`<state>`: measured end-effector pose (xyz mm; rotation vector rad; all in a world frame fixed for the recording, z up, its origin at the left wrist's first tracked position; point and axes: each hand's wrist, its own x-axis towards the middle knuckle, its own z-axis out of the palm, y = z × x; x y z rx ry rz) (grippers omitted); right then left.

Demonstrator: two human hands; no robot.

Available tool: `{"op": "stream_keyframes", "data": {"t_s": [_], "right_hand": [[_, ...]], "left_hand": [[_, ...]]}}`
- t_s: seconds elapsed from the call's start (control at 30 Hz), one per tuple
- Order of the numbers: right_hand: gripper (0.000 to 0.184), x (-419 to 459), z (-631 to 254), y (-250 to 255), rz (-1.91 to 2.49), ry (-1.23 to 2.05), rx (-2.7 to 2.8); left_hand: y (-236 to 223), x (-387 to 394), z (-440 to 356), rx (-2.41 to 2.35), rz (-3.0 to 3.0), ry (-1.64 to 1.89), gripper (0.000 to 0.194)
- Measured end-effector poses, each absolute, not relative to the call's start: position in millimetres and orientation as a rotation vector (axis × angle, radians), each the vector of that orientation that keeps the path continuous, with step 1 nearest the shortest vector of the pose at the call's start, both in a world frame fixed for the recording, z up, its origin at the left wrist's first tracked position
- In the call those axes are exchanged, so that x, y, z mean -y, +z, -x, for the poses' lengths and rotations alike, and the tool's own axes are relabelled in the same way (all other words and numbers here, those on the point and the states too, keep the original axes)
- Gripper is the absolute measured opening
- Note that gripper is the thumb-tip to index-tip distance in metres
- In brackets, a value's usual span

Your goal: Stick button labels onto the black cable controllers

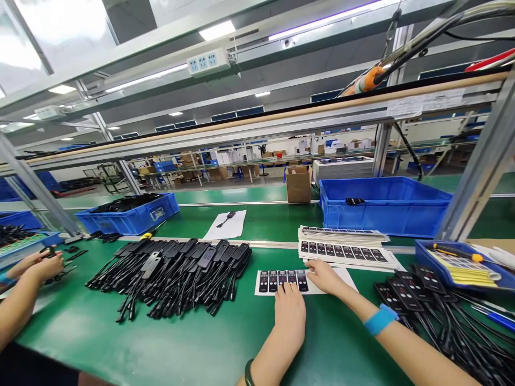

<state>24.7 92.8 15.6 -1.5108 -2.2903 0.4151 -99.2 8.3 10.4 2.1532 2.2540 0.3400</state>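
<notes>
A white sheet of black labels [273, 281] lies on the green bench in front of me. My left hand [290, 308] rests on its lower edge, fingers laid out over the labels. At the sheet's right part, my right hand [326, 277] has its fingers bent together by the last label; what is between the fingertips is hidden. Just behind is a stack of label sheets [346, 252]. To the left spreads a pile of black cabled devices [181, 268], their labels not visible. Labelled devices with cables [408, 292] lie to the right of my right arm.
A large blue bin [386, 214] and a cardboard box [299, 185] stand behind. Another blue bin [129, 217] holds black parts. At right, a small blue tray [499, 281] carries yellow-edged sheets and a screwdriver [458, 252]. A co-worker's hands [42, 265] work at far left.
</notes>
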Motion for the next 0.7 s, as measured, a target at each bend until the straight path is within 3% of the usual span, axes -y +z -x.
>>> {"op": "stream_keyframes", "data": {"t_s": [0.23,0.5,0.7], "right_hand": [[0.012,-93,-23,-3,1.335,0.51,2.132],[0.025,-57,-48,26,1.133,0.461,1.938],[0.027,-24,-75,29,1.128,0.515,1.718]], "left_hand": [[9,-13,102,-2.261,-2.128,0.358,0.037],[21,-24,125,-2.268,-2.111,0.426,0.032],[42,-46,185,-2.75,-1.744,0.826,0.036]]}}
